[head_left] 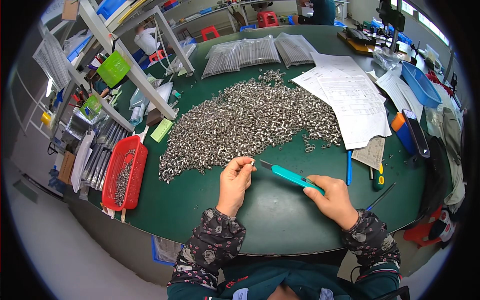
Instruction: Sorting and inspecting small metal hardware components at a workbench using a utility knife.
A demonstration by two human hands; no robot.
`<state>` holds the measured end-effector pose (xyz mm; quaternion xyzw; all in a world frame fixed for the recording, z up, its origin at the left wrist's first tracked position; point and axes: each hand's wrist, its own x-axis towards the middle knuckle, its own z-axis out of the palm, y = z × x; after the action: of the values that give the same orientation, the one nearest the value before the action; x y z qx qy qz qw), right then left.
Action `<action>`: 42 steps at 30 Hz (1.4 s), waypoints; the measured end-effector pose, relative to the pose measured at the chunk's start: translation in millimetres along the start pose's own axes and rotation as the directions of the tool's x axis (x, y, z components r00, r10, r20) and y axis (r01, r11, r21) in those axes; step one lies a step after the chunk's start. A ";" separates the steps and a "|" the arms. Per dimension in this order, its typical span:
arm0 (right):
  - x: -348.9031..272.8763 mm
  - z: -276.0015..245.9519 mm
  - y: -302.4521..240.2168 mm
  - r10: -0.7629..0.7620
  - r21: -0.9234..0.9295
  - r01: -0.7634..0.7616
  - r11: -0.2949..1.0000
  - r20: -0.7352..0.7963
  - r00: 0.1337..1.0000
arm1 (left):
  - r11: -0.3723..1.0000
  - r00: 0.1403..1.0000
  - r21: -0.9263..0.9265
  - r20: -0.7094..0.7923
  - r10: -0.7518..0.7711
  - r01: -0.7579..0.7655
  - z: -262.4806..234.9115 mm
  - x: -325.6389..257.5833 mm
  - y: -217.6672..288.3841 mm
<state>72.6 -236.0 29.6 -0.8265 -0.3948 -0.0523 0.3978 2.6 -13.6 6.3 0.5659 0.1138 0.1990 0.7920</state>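
My left hand is closed, pinching a small metal ring between thumb and fingertips. My right hand grips a teal utility knife, its blade out and pointing left toward the ring. A narrow gap seems to lie between blade tip and ring. Just beyond both hands spreads a wide heap of small shiny metal rings on the green tabletop. A red plastic basket at the left holds more of these small metal parts.
Bagged metal tubes lie behind the heap. Printed papers cover the right side, near a blue pen, a screwdriver, a phone and a blue tray. A white shelf frame stands at left. Other people sit farther back.
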 end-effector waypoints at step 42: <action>2.4 0.6 2.9 -0.011 0.007 0.011 1.000 0.040 0.999 | 0.883 0.947 -0.346 0.152 -0.282 0.318 -9.3 4.0 -1.3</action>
<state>76.1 -235.2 28.4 -0.8239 -0.4073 -0.0368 0.3923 2.6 -4.3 2.1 0.3931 0.1220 0.0638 0.9091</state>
